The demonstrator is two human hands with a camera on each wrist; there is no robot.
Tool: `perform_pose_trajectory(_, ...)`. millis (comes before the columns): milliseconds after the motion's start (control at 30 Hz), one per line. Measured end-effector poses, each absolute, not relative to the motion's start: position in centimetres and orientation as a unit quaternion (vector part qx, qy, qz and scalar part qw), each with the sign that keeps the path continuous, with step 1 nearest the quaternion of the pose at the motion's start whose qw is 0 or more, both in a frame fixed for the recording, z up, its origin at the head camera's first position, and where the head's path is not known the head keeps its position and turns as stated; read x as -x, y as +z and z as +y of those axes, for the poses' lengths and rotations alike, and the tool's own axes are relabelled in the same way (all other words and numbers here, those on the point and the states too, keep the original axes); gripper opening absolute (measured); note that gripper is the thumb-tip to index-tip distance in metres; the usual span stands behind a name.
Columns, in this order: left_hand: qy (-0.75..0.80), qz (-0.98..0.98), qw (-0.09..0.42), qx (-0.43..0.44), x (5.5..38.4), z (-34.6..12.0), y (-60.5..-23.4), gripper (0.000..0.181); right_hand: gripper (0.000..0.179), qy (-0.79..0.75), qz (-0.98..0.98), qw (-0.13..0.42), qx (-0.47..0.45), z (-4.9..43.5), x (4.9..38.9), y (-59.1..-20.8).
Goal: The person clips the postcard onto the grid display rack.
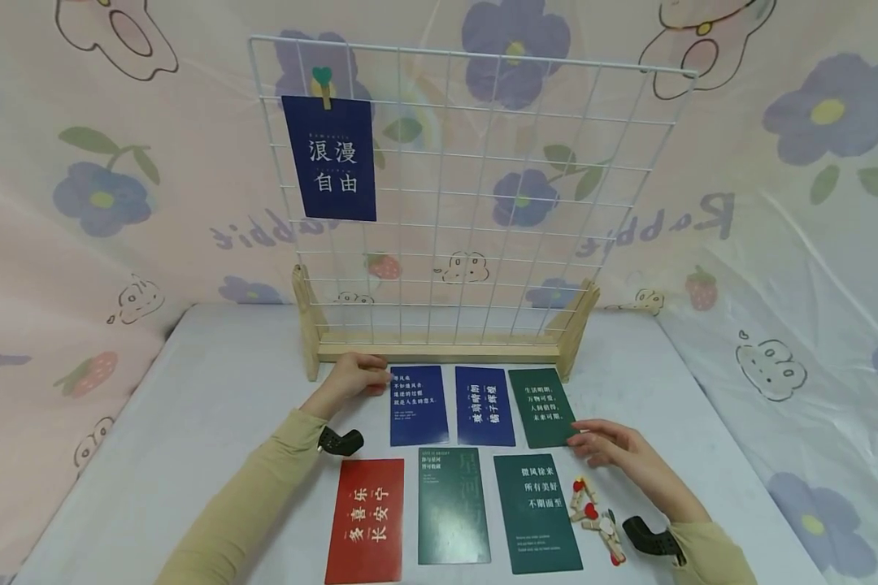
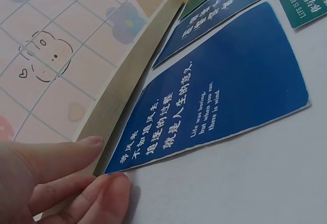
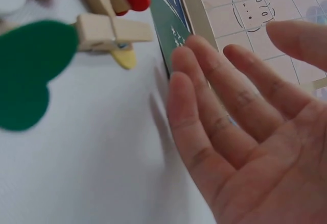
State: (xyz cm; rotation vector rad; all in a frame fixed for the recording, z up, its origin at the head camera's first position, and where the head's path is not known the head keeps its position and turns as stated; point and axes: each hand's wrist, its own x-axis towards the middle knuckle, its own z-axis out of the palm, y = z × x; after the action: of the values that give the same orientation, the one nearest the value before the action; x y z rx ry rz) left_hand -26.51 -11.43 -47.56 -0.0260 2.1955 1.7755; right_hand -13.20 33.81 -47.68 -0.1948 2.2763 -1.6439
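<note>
My left hand (image 1: 349, 383) is at the top left corner of a blue card (image 1: 419, 406) printed with white text. In the left wrist view, a fingertip (image 2: 118, 185) lies at that corner, and the fingers are loosely bent without pinching it. My right hand (image 1: 615, 447), fingers extended and palm showing in the right wrist view, is by the lower right edge of a green card (image 1: 544, 409). Whether it touches this card cannot be told. Between the two lies another blue card (image 1: 485, 407). Small wooden clothespins (image 1: 596, 520) with heart ends lie just below the right hand.
A white wire grid (image 1: 475, 203) stands in a wooden base (image 1: 439, 353) behind the cards. A navy card (image 1: 329, 158) hangs at its upper left from a green-heart clothespin (image 1: 324, 85). In the front row lie a red card (image 1: 366, 520) and two green cards (image 1: 454, 505).
</note>
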Motion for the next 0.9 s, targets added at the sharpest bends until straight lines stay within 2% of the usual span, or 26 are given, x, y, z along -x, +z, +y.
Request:
perform_pose_trajectory(467,0.614,0.775,0.151,0.019,26.6,-11.1,-47.5,0.038,0.045,-0.571,0.8,0.172,0.064,33.9,12.9,-47.9)
perform_pose_trajectory(900,0.603,0.793,0.088,0.009,26.8,-10.7,-48.6,0.038,0.046,-0.57,0.799,0.183,0.059,33.8,12.7,-48.1)
